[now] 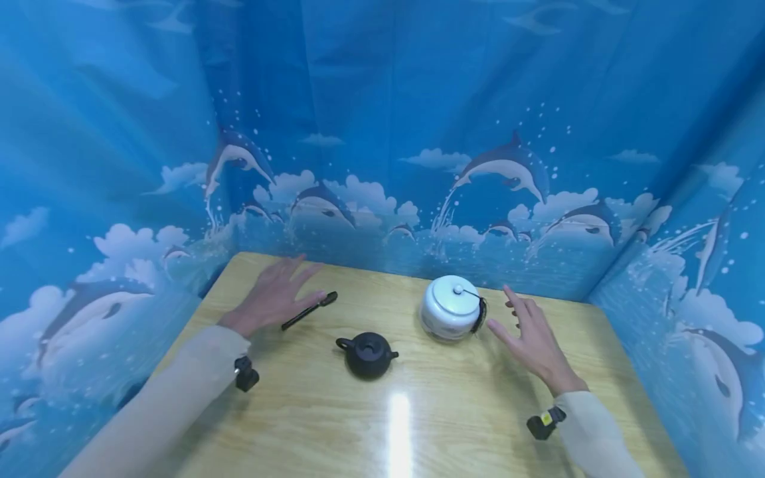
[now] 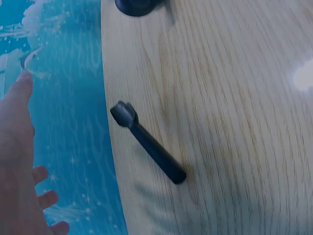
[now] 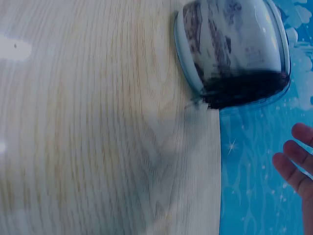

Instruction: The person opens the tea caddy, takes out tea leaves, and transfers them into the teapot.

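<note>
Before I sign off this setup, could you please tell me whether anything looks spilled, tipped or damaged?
Nothing stands out: the teapot and covered jar stand upright on the table, the scoop lies there too, and no spill or damage shows.

White jar (image 1: 442, 322) stood upright, lid (image 1: 448, 299) on, dark tassel (image 3: 244, 89) hanging alongside. Left of it, black teapot (image 1: 367, 362) sat upright; farther left, black spoon (image 2: 155, 150) lay slantwise.

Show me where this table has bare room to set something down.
The table is barest between the forearms, on the near side of the black teapot. Another free patch lies beyond the teapot, between black scoop and white jar. It is crowded by the left hand and scoop, and between jar and right hand.
</note>
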A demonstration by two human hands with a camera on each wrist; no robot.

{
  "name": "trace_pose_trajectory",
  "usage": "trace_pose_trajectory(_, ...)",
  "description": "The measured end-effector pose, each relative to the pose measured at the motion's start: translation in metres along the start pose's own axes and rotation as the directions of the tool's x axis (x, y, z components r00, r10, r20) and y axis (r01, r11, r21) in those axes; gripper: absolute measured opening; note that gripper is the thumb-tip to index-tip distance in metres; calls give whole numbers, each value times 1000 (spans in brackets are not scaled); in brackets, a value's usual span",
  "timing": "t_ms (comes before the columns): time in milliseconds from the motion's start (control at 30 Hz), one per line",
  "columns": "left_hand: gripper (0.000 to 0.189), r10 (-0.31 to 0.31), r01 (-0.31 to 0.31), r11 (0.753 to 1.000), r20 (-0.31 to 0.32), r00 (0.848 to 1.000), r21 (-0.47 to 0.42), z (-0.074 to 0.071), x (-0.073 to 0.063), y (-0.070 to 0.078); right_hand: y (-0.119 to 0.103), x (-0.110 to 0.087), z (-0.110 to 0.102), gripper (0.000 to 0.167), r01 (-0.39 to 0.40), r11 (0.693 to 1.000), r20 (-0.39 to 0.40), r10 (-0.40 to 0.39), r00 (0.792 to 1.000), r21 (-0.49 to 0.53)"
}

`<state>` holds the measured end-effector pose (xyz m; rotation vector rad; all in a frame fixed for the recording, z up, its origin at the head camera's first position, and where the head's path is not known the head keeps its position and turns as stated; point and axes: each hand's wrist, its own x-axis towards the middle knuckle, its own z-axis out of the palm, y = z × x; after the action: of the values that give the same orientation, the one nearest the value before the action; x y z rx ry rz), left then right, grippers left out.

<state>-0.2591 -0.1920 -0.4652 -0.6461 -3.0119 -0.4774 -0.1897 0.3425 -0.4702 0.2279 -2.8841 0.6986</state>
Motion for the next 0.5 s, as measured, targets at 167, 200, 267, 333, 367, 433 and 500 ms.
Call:
trace_pose_trajectory(167, 80, 11, -9, 999, 28, 1000, -46, 0, 1, 13, -13, 2, 4, 84, 28, 997, -33, -25, 999, 78)
trace_pose_trajectory(200, 81, 15, -13, 998, 30, 999, -54, 0, 1, 16, -15, 3, 6, 83, 30, 995, -41, -26, 999, 94)
trace_pose_trajectory(267, 81, 32, -30, 998, 30, 999, -55, 0, 2, 20, -20, 3, 8, 82, 34, 992, -60, -27, 998, 120)
trace_pose_trajectory(333, 81, 60, -59, 997, 21, 998, -58, 0, 2, 25, -25, 4, 11, 80, 43, 989, -80, -32, 996, 140)
trace_pose_trajectory(367, 80, 74, -73, 995, 18, 997, -65, 0, 2, 27, -27, 4, 12, 79, 47, 988, -88, -34, 996, 149)
trace_pose_trajectory(433, 81, 102, -100, 992, 16, 995, -83, 1, 3, 30, -32, 4, 14, 76, 58, 984, -108, -40, 993, 170)
trace_pose_trajectory(500, 82, 119, -116, 986, 25, 993, -117, 1, 2, 32, -36, 5, 16, 74, 75, 978, -131, -50, 990, 196)
